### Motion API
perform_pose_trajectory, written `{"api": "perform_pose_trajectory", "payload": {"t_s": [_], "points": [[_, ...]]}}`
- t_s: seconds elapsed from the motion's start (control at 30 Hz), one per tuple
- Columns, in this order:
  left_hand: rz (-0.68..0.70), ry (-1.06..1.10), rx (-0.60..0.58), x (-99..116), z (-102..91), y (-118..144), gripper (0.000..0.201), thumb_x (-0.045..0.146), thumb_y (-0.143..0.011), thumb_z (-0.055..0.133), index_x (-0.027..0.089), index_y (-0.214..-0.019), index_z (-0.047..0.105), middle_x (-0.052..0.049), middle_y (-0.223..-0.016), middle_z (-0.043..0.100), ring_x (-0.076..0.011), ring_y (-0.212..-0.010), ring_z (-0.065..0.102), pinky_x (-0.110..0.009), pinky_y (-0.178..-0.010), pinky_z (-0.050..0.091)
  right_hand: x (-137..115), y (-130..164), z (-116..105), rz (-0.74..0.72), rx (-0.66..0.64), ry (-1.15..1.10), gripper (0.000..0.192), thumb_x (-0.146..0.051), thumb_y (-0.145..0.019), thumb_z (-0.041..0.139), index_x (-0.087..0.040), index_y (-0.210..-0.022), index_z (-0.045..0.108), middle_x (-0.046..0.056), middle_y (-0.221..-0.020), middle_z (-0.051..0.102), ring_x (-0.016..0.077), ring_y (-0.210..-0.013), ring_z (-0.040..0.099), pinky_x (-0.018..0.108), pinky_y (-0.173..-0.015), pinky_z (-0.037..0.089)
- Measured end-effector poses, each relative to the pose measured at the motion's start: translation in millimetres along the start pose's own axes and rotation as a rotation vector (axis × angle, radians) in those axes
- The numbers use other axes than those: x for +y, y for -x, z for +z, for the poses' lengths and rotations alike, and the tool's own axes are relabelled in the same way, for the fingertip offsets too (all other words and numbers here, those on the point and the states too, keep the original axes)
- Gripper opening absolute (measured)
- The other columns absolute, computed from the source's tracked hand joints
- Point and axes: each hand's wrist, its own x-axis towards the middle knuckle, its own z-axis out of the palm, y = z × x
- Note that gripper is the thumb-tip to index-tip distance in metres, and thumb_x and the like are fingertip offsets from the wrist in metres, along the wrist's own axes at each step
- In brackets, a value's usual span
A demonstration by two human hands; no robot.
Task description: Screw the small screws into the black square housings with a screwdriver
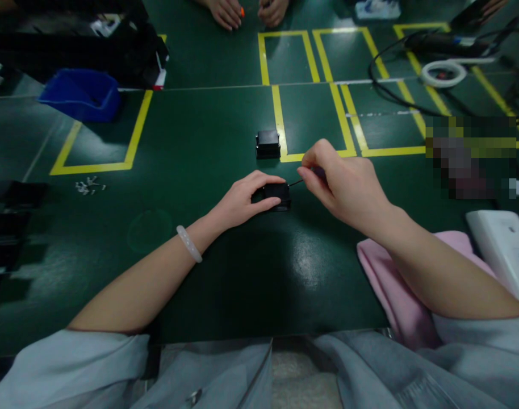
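My left hand point(242, 199) grips a small black box-shaped part point(277, 195) and holds it down on the dark green table. My right hand point(340, 182) pinches a thin dark tool point(297, 183) whose tip touches the part's right side. A second black part of the same kind point(268, 144) stands a little farther away, beside a yellow tape line. A pale bangle point(188, 243) circles my left wrist.
A blue bin point(83, 94) sits far left. Small screws point(89, 186) lie scattered at the left. Pink cloth point(396, 284) and a white device point(504, 250) lie at the right. Cables and a white tape roll point(442, 72) are far right. Another person's hands point(246, 11) rest at the far edge.
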Motion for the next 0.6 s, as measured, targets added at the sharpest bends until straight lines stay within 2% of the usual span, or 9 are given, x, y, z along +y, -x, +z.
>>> {"api": "perform_pose_trajectory", "payload": {"t_s": [0.13,0.3,0.47,0.6], "points": [[-0.006,0.012,-0.002,0.4,0.0,0.3,0.039,0.040,-0.092,0.055,0.020,-0.126,0.056,-0.006,-0.116,0.060,-0.0194,-0.108,0.056,-0.031,-0.094,0.044,1.5,-0.6,1.5,0.018,0.021,-0.020,0.029,-0.031,-0.094,0.035,-0.014,-0.112,0.049,0.006,-0.087,0.067,0.0151,-0.065,0.060,0.026,-0.052,0.030],[0.000,0.007,0.006,0.4,0.3,0.0,0.039,0.041,-0.092,0.055,0.020,-0.125,0.057,-0.006,-0.116,0.061,-0.0196,-0.106,0.057,-0.032,-0.094,0.044,1.2,-0.4,-0.5,0.022,-0.022,0.000,0.031,-0.041,-0.095,0.036,-0.017,-0.099,0.054,0.002,-0.073,0.064,0.0139,-0.059,0.057,0.026,-0.052,0.029],[-0.021,0.009,-0.004,1.5,-0.3,-0.1,0.039,0.040,-0.092,0.054,0.021,-0.125,0.057,-0.007,-0.117,0.060,-0.0204,-0.108,0.056,-0.033,-0.094,0.044,0.8,-0.5,0.1,0.027,0.008,-0.012,0.028,-0.032,-0.094,0.035,-0.016,-0.109,0.051,0.005,-0.084,0.066,0.0142,-0.064,0.059,0.026,-0.052,0.030],[0.005,0.015,0.007,0.3,-0.3,-0.2,0.038,0.039,-0.092,0.055,0.019,-0.125,0.057,-0.006,-0.115,0.060,-0.0192,-0.106,0.057,-0.031,-0.093,0.044,0.6,-0.4,-0.9,0.001,0.003,0.008,0.027,-0.036,-0.094,0.036,-0.016,-0.102,0.053,0.002,-0.076,0.064,0.0138,-0.061,0.058,0.025,-0.052,0.030]]}}
